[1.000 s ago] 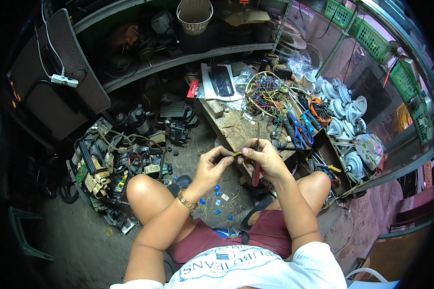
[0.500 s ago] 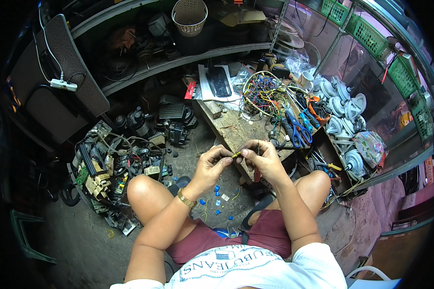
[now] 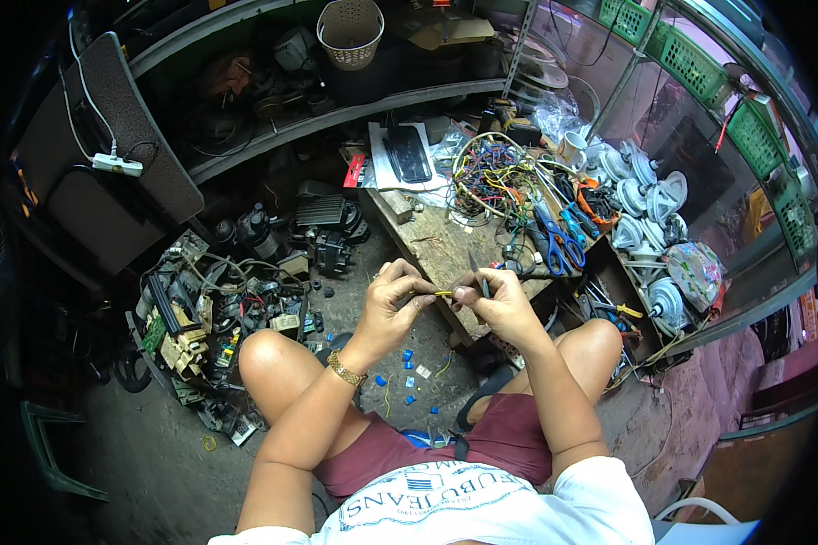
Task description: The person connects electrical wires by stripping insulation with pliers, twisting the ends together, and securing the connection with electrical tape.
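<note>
- Person seated low on the floor, knees apart, both hands raised at picture centre over a worn wooden board (image 3: 445, 250).
- Left hand (image 3: 393, 295): fingers curled in, thumb and forefinger pinched on one end of a short yellow wire (image 3: 443, 293). A gold bracelet (image 3: 346, 369) sits on that wrist.
- Right hand (image 3: 500, 304): fingertips pinched on the wire's other end; the same hand also grips a slim dark tool (image 3: 478, 272) whose tip points up toward 12 o'clock. Whether it is a blade or a driver I cannot tell.
- The wire runs level between the two hands, held in the air just above the near edge of the board, touching nothing else.
- Step in hand, as I judge it: working the end of the wire with the tool, most likely baring or trimming it. The wire end itself is too small to read.
- Next move, by my guess, calls for a firm left pinch to keep the wire taut while the right hand brings the tool tip onto it with light pressure, so the strands are not nicked.
- At 1 o'clock from the hands: a tangle of coloured wires (image 3: 493, 174) and blue-handled pliers (image 3: 554, 238) on the board.
- At 9 o'clock: a heap of circuit boards and parts (image 3: 214, 313) on the floor.
- At 6 o'clock, between the knees: small blue bits (image 3: 407, 356) scattered on the concrete.
- At 3 o'clock: white fan motors (image 3: 645, 195) stacked along the wall.
</note>
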